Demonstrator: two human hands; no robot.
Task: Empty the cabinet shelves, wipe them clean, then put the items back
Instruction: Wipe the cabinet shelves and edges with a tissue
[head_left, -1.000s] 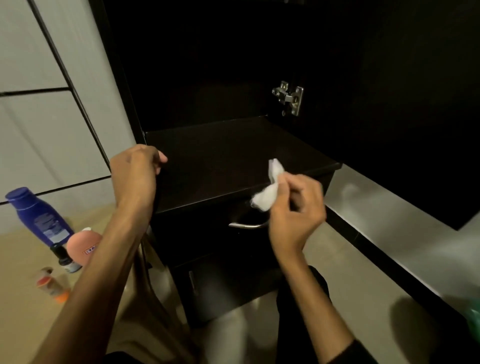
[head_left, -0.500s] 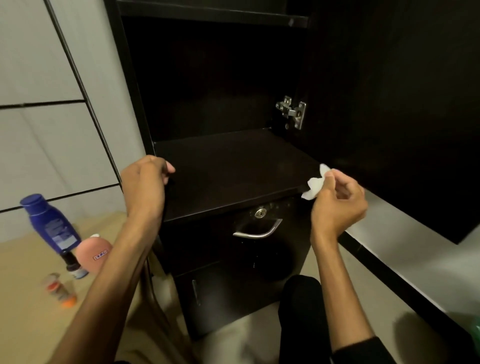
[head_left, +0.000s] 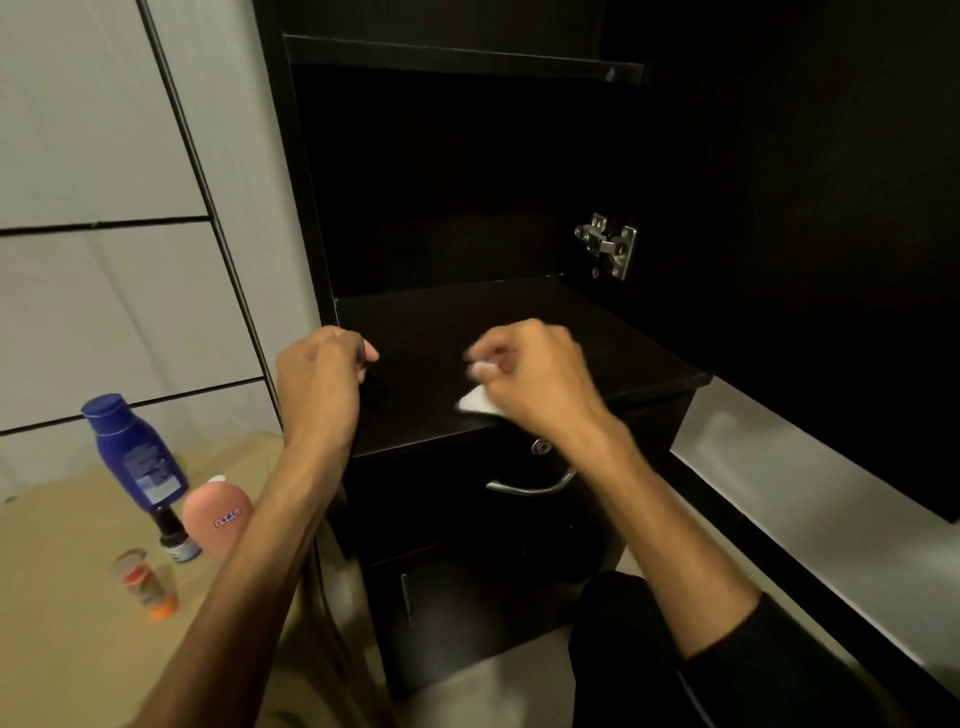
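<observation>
Head view: a white tissue (head_left: 477, 401) is pinched in the curled fingers of the right hand (head_left: 535, 379) and pressed on the front part of the bare shelf (head_left: 597, 332). The shelf's left front corner is gripped by the left hand (head_left: 319, 376). Overlapping strokes toward twelve o'clock are judged advisable, corners included. The removed blue bottle (head_left: 132, 452) and pink bottle (head_left: 218, 519) are noted at eight o'clock, on the tan surface (head_left: 62, 649).
</observation>
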